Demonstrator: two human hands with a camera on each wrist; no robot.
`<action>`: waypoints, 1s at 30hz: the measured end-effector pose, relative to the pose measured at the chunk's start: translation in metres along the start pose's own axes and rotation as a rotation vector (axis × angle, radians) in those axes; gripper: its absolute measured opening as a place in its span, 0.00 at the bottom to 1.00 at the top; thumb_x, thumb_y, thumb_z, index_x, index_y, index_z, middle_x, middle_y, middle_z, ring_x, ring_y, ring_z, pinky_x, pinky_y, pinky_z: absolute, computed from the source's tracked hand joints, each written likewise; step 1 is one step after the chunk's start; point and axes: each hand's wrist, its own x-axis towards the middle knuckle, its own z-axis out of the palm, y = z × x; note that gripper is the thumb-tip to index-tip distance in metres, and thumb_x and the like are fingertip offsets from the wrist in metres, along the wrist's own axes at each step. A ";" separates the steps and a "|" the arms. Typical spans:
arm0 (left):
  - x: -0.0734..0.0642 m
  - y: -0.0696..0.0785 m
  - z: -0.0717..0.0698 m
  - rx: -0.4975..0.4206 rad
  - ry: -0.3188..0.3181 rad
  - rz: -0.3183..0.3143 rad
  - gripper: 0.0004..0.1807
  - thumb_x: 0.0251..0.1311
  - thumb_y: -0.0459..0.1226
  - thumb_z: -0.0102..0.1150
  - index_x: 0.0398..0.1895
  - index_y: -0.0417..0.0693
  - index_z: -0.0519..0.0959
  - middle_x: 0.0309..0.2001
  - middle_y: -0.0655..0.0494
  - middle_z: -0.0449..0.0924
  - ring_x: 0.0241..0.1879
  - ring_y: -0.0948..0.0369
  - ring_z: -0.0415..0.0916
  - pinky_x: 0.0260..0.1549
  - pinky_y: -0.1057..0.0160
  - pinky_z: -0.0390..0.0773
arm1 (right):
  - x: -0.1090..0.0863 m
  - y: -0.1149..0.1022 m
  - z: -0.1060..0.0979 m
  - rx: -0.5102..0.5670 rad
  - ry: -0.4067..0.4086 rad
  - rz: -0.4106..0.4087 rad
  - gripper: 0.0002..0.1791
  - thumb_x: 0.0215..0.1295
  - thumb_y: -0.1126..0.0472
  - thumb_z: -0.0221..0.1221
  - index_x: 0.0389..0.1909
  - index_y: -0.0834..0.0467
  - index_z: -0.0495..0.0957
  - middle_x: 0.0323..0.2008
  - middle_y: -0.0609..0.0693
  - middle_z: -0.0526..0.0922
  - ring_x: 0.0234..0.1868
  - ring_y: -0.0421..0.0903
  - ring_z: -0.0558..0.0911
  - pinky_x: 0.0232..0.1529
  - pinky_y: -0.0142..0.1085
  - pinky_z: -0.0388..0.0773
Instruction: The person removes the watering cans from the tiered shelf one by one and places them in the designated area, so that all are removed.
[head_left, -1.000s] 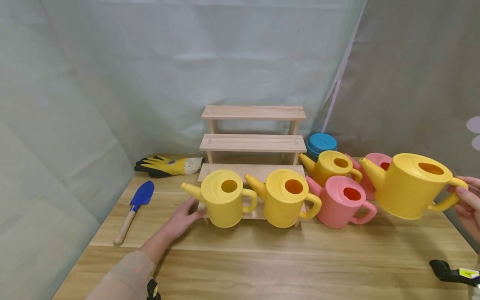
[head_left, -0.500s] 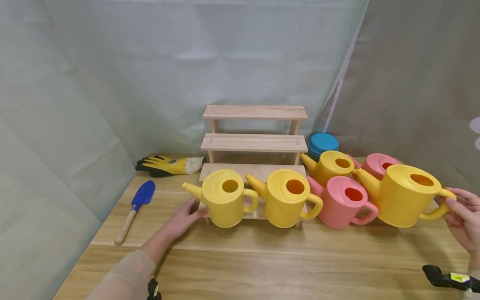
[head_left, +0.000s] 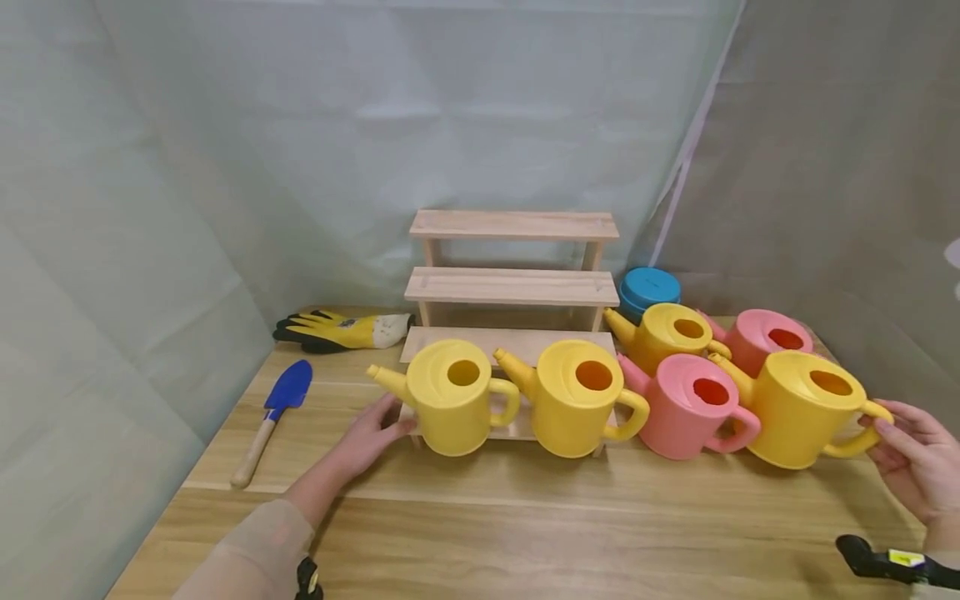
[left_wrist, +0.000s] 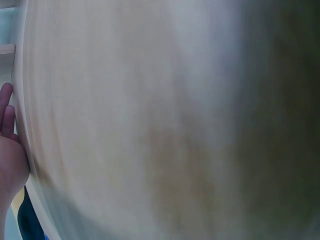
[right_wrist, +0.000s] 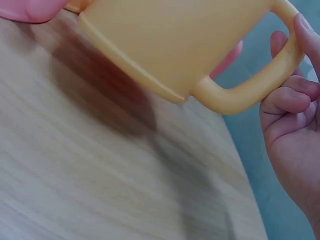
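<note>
- Right hand (head_left: 918,458) pinches the yellow watering can (head_left: 798,412) by its handle (right_wrist: 245,97), probably for control; the body hangs left of this grip, above the table (head_left: 525,533).
- Left hand (head_left: 367,437) rests at the tiered wooden stand (head_left: 510,286), perhaps steadying it; whether it clasps cannot be told.

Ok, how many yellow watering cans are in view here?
4: a left can and a middle can at the front of the wooden rack, a rear can near the blue container, and a held can in the right hand. Others could be hidden behind these.
</note>
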 end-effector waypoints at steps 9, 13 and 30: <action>0.000 -0.001 0.001 0.005 0.001 0.018 0.36 0.59 0.58 0.54 0.70 0.63 0.58 0.66 0.42 0.61 0.64 0.43 0.59 0.59 0.38 0.58 | -0.014 0.008 -0.008 0.030 0.070 0.053 0.24 0.68 0.80 0.30 0.52 0.71 0.74 0.42 0.65 0.82 0.20 0.48 0.65 0.22 0.35 0.54; 0.000 -0.002 0.000 0.010 0.007 0.016 0.36 0.59 0.58 0.54 0.69 0.64 0.58 0.66 0.41 0.62 0.64 0.43 0.60 0.59 0.38 0.58 | -0.016 0.009 -0.008 0.021 0.115 0.069 0.24 0.68 0.80 0.31 0.52 0.69 0.74 0.42 0.63 0.82 0.25 0.47 0.77 0.21 0.32 0.61; 0.000 -0.003 0.000 0.030 0.006 0.006 0.36 0.59 0.59 0.53 0.70 0.63 0.58 0.66 0.42 0.63 0.64 0.43 0.60 0.59 0.35 0.54 | -0.020 0.011 -0.014 0.215 -0.015 0.150 0.28 0.69 0.79 0.22 0.57 0.72 0.70 0.48 0.67 0.79 0.30 0.52 0.78 0.29 0.34 0.72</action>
